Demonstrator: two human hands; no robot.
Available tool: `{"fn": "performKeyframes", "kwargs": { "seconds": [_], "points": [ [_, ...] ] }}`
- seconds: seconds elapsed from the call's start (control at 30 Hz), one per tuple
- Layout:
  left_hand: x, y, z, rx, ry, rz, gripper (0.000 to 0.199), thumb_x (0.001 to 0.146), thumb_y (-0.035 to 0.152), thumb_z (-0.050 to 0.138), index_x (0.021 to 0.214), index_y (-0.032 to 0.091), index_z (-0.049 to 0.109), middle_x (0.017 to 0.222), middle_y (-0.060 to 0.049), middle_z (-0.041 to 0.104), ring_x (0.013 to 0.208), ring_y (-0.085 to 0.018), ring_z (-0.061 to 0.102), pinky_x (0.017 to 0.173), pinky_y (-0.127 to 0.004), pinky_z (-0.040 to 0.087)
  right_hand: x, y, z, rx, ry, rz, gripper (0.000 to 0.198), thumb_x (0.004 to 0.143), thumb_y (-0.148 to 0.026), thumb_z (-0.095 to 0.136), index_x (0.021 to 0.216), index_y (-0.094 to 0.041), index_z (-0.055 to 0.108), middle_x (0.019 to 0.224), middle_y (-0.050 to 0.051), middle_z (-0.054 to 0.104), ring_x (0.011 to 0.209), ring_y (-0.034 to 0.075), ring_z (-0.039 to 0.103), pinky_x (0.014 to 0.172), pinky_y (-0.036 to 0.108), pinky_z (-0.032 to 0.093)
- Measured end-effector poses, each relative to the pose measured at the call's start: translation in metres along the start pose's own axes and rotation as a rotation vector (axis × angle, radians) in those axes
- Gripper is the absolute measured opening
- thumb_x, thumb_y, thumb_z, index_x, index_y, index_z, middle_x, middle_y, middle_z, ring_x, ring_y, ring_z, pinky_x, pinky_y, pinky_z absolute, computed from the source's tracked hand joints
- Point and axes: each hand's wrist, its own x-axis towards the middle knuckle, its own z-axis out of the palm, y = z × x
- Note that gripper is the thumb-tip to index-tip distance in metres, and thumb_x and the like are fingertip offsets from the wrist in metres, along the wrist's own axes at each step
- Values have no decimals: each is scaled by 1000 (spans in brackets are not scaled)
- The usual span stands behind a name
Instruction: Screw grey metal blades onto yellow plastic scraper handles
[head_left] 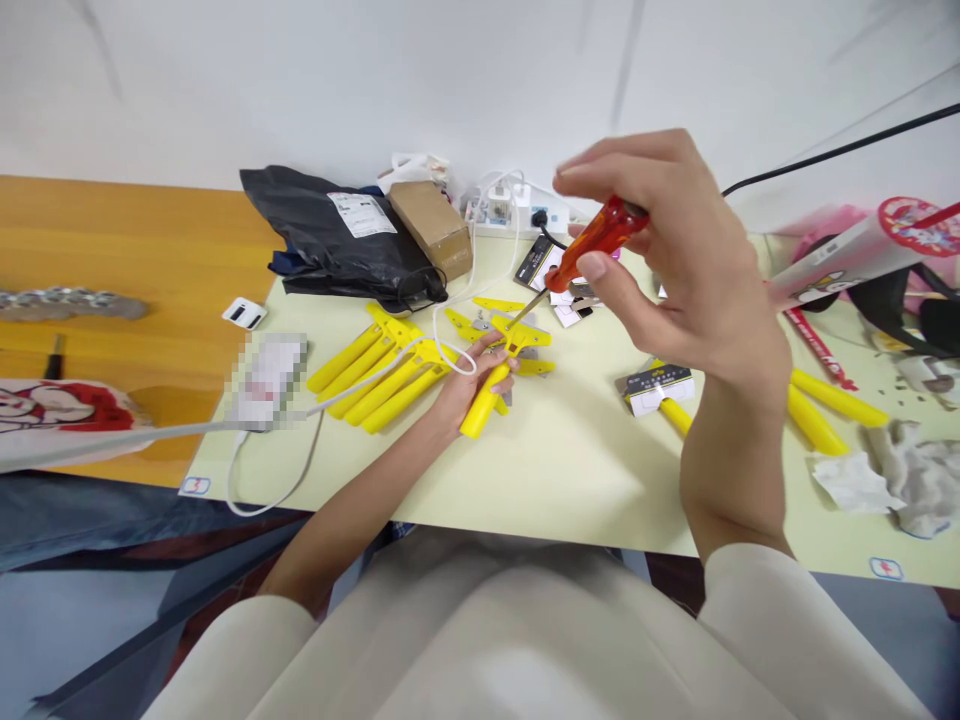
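Observation:
My left hand (459, 392) is wrapped around a yellow T-shaped tool handle (484, 402), its wide head pointing away from me. My right hand (682, 240), raised above the table, has thumb and fingers on a red-handled screwdriver (592, 245). The screwdriver slants down to the left, and its tip reaches the head of the yellow handle. More yellow tool heads and grey metal plates lie behind and partly under my left hand. Left of it, several similar yellow handles (375, 375) rest side by side, with a white cable (375, 380) across them.
A black plastic parcel (337, 235), a cardboard box (431, 228) and a power strip (551, 215) stand along the wall. A blurred-out phone (270, 380) lies left. On the right are a carded yellow tool (656, 390), loose yellow handles (814, 420), gloves (919, 475) and a tall cup (847, 255).

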Motion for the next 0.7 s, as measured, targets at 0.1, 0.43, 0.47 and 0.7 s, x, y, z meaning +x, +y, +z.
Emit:
{"fn": "performKeyframes", "kwargs": {
  "seconds": [0.1,0.43,0.47,0.7],
  "points": [
    [-1,-1,0,8,-9,9,53,77,11,92,120,22,62,92,-1,72,66,-10,67,46,-15,43,-1,-4,0,11,112,-18,53,97,-38,86,147,-51,74,136,-2,76,111,30,80,90,45,75],
    [-4,-1,2,24,-35,11,57,77,13,94,123,22,62,94,-2,73,62,-9,64,46,-15,42,0,-5,0,100,147,-6,63,91,-31,90,148,-54,75,139,-3,73,113,31,80,91,47,75],
    [-4,-1,1,28,-35,11,57,77,13,94,123,22,62,94,-2,73,62,-9,64,46,-15,42,-1,-4,0,49,193,14,61,87,-32,95,142,-52,78,135,-2,74,104,31,80,88,48,75],
    [3,-8,-11,22,-55,23,51,80,15,93,121,22,63,93,-3,72,69,-11,67,47,-15,42,-2,2,-7,157,-62,36,71,94,-30,87,157,-53,63,145,-2,68,126,30,76,96,45,74]
  ]
}}
